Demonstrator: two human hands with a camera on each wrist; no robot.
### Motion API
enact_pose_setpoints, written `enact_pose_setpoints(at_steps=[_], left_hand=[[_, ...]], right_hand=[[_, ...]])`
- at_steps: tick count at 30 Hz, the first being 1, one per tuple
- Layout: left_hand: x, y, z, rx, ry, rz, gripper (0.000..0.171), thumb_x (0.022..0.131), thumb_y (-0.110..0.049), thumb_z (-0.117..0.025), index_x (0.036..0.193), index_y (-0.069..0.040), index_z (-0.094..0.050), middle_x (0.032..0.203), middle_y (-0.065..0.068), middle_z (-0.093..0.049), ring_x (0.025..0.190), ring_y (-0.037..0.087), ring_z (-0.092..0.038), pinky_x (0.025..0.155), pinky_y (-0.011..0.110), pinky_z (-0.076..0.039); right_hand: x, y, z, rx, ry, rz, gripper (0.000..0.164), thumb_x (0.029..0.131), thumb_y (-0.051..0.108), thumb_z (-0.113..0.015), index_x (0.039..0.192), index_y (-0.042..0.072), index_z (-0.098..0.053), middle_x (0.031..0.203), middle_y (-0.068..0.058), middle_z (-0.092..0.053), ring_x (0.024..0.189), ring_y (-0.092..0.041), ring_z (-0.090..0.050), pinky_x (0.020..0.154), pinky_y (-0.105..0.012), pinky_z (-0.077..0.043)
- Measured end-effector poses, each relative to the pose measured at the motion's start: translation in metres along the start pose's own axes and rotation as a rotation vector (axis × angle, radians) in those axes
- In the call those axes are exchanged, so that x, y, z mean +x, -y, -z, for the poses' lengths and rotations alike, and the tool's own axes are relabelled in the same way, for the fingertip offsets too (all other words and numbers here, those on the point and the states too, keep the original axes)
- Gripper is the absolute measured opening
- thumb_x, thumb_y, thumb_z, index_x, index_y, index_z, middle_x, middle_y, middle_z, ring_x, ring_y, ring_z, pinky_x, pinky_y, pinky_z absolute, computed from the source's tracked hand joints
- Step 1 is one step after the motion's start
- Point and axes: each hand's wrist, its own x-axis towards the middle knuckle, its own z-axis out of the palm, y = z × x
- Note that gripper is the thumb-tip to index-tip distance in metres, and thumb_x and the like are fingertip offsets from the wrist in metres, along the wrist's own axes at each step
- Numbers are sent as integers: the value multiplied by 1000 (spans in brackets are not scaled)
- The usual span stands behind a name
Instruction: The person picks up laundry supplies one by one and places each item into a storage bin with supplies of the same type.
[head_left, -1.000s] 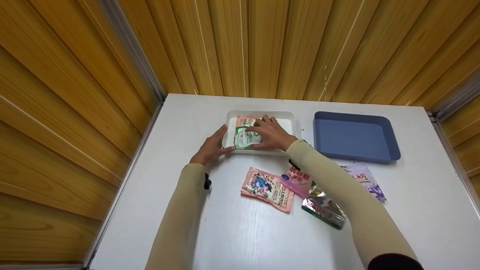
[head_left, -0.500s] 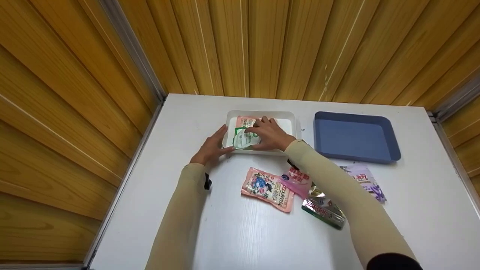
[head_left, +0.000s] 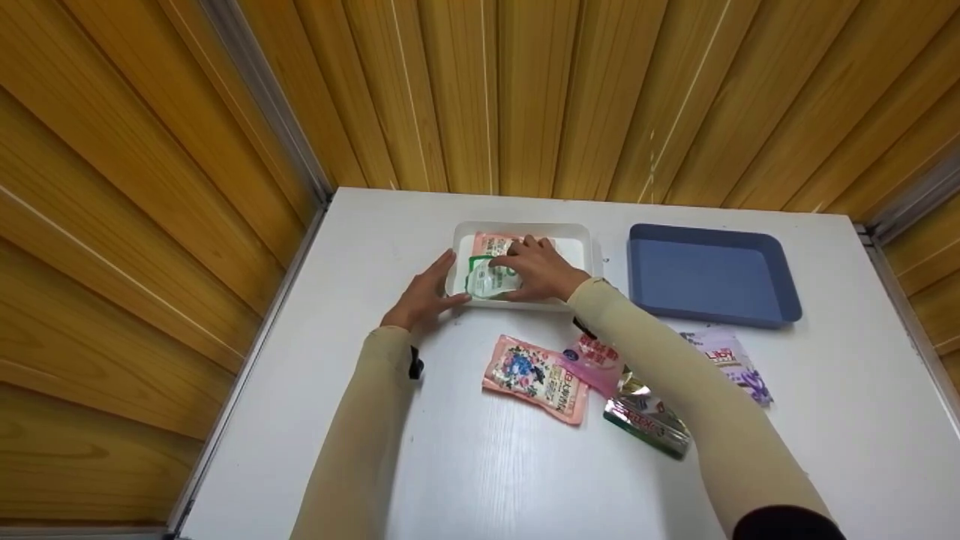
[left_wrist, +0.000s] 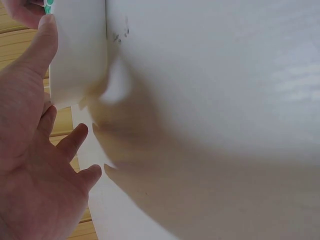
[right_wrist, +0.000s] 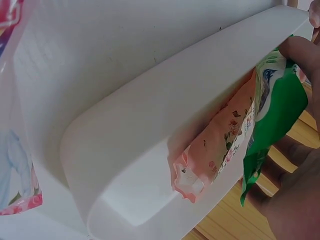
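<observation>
My right hand (head_left: 546, 270) pinches a green-and-white packet (head_left: 486, 280) inside the white tray (head_left: 525, 304). In the right wrist view this packet (right_wrist: 280, 115) stands tilted, with the fingers along its far side. Beneath it lies a pink floral packet (head_left: 491, 241), partly covered by the hand and the green packet. My left hand (head_left: 421, 298) rests at the tray's left near corner, fingers extended along the side and thumb on the near wall. In the left wrist view that thumb (left_wrist: 42, 47) touches the tray wall (left_wrist: 80, 50).
Before the tray lie another pink floral packet (head_left: 534, 379), a rose-pink packet (head_left: 592, 361), a shiny silver-and-green packet (head_left: 646, 424) and a purple packet (head_left: 727, 364), some partly under my right forearm. A blue-grey tray (head_left: 712, 274) stands to the right. Wooden panels (head_left: 525, 97) border the white table.
The green-and-white packet has shifted very slightly left with my right hand. My left hand and both trays stay in place.
</observation>
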Motion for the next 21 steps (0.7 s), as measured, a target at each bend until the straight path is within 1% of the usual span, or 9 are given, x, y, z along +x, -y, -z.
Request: enact_pose_setpoints(at_steps=[4, 9, 16, 21], left_hand=[[1, 1, 0, 34, 7, 1, 100, 91, -47, -77, 167, -27, -15, 173, -10, -7, 159, 22, -8, 128, 48, -11], [2, 1, 0, 34, 12, 7, 100, 91, -47, -77, 167, -28, -14, 172, -12, -6, 159, 21, -7, 128, 47, -10], [1, 1, 1, 40, 5, -15, 100, 92, -45, -77, 167, -25, -14, 173, -7, -7, 159, 24, -8, 128, 47, -11], [1, 1, 0, 41, 3, -19, 100, 92, -45, -77, 167, -24, -14, 173, -6, -8, 159, 23, -8, 128, 46, -11]], right_hand=[[0, -1, 0, 21, 10, -9, 66, 84, 53, -81, 142, 28, -62, 133, -11, -61, 115, -33, -49, 99, -55, -39], [1, -2, 0, 32, 25, -22, 67, 84, 54, -81, 142, 28, -61, 134, -11, -60, 117, -33, -48, 101, -55, -38], [2, -3, 0, 45, 37, -24, 67, 84, 52, -82, 142, 28, -61, 135, -11, -60, 119, -33, -49, 102, -56, -38], [3, -3, 0, 45, 60, -35, 68, 83, 51, -83, 143, 28, -60, 138, -12, -58, 122, -34, -48, 105, -57, -36]])
